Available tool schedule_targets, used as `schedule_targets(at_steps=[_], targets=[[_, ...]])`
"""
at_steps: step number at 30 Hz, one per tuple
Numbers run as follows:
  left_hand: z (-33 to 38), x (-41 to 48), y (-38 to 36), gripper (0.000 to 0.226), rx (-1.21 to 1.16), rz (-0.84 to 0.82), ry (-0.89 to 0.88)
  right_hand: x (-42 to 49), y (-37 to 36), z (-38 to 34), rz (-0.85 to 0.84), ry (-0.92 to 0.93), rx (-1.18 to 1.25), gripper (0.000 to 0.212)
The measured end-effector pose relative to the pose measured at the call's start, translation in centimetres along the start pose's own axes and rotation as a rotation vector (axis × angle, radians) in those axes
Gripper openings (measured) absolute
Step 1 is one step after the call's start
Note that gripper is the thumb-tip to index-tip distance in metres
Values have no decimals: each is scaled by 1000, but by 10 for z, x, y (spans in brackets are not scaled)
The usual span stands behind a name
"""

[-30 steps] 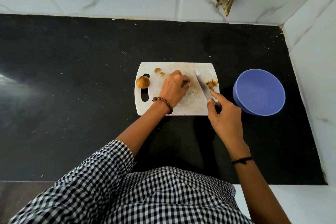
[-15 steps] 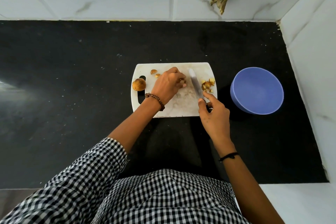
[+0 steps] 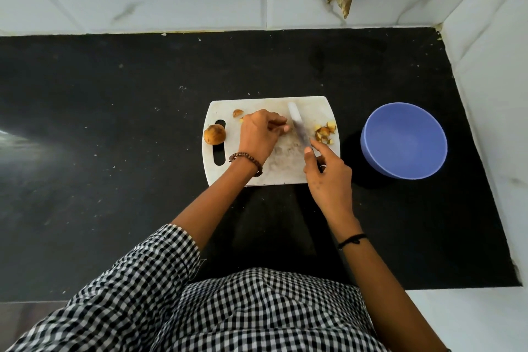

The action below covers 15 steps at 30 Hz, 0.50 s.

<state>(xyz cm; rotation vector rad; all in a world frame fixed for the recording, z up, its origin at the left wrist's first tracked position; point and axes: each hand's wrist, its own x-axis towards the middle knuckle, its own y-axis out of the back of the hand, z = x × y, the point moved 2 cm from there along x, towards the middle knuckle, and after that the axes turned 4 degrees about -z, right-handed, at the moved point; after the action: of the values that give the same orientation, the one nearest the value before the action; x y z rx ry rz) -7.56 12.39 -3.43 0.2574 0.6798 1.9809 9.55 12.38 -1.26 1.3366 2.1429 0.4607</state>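
Curled round the handle with the forefinger laid along the spine, the right hand [image 3: 328, 177] holds the knife [image 3: 297, 128], whose blade runs across the middle of the cutting board [image 3: 274, 168] toward its far edge. The left hand [image 3: 261, 134] is bunched just left of the blade, fingertips down on the board and almost touching the steel. Whether they pin a piece there I cannot tell, since the knuckles hide whatever lies beneath. A small heap of chopped pieces [image 3: 325, 133] sits against the board's right edge, apart from the blade. One whole potato [image 3: 214, 134] rests at the left edge, over the top of the handle slot, and two small scraps [image 3: 237, 113] lie near the far left corner. A blue bowl [image 3: 404, 140] stands on the black counter [image 3: 114, 123] just right of the board, with nothing in it that shows. This looks like the middle of the chopping: one heap cut, one potato untouched. The next cut seems to call for the left fingertips to be tucked back from the edge and the blade brought straight down, then the slices pushed right to join the heap.
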Motion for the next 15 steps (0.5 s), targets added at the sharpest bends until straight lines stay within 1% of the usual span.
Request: schedule_targets(at_steps=[8, 15], targets=[[4, 0, 0, 17, -49, -7, 64, 4, -11, 2, -27, -35, 46, 42], [6, -1, 1, 16, -136, 25, 173, 5, -15, 7, -25, -49, 87, 42]])
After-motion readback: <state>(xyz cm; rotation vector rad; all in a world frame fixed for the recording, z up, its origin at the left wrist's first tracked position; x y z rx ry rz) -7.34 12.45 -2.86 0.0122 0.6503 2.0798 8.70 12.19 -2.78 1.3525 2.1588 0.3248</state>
